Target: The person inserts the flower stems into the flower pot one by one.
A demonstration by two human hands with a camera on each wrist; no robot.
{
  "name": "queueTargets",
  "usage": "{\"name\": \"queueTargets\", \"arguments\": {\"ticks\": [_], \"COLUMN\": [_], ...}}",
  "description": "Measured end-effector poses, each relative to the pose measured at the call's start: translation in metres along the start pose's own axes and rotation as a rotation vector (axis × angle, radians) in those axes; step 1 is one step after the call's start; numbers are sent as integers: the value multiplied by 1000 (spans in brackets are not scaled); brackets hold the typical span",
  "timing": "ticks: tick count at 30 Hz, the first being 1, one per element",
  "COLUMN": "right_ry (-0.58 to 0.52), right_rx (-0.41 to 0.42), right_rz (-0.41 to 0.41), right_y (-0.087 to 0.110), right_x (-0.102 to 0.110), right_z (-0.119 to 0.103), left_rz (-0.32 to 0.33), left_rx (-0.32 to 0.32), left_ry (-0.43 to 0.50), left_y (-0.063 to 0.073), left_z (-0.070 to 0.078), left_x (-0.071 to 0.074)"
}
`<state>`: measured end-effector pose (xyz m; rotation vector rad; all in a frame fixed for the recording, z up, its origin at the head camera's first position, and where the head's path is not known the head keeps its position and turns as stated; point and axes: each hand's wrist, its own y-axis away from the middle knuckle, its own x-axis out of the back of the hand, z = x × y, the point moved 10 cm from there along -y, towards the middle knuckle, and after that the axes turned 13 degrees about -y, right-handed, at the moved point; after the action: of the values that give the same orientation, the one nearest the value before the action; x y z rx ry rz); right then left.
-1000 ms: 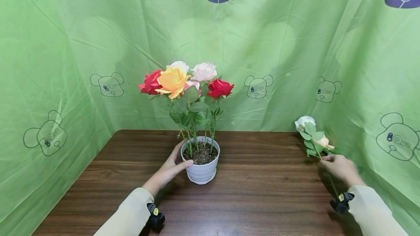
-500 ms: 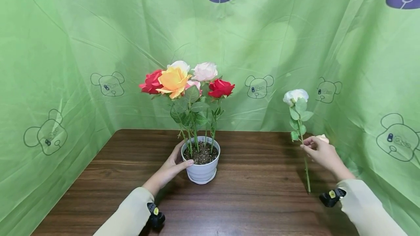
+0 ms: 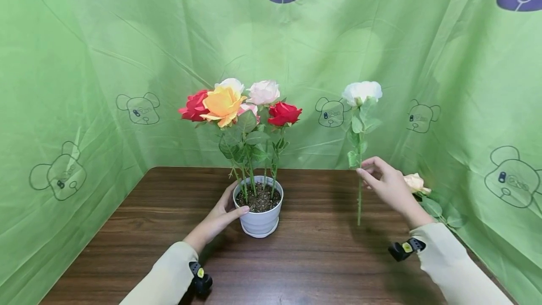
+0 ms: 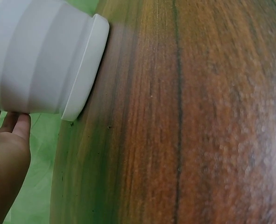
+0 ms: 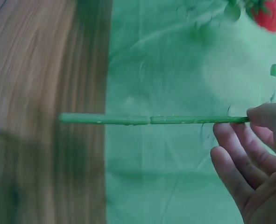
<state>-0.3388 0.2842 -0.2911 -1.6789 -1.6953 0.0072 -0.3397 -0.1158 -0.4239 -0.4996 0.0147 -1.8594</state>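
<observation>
My left hand [image 3: 218, 218] holds the left side of a white flowerpot [image 3: 261, 224], thumb over the rim; in the left wrist view its fingertips [image 4: 22, 125] touch the pot's wall. Dark soil [image 3: 262, 200] fills the pot. Several artificial roses stand in it, among them an orange rose [image 3: 223, 105], a red rose [image 3: 284, 114] and a pale pink rose [image 3: 264, 92]. To the pot's right, my right hand [image 3: 387, 187] pinches a white rose [image 3: 362, 92] upright by its green stem [image 5: 175, 120]. The stem's lower end hangs free above the table.
A peach rose [image 3: 416, 183] lies at the table's right edge, partly behind my right forearm. Green printed cloth [image 3: 330, 60] hangs behind and on both sides of the brown wooden table [image 3: 313, 258].
My right hand has lifted the white rose from beside the peach rose, turned it upright and carried it left toward the pot. My left hand has stayed on the pot.
</observation>
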Motion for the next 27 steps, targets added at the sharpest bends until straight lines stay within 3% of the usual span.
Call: {"name": "queueTargets", "arguments": {"ticks": [11,18,27], "right_ry": [-215,-363,-439], "right_rx": [167,207,314], "right_rz": [-34,-89,-122], "right_y": [-13,-18,-22], "right_x": [-45,-78,-113], "right_z": [-79,-112,-147], "left_rz": [-2,-3,-7], "left_rx": [2,-3,-13], "left_ry": [-1,-1,14], "left_y": [1,0,-1], "left_z": [0,-1,-1], "left_x": [0,0,0]}}
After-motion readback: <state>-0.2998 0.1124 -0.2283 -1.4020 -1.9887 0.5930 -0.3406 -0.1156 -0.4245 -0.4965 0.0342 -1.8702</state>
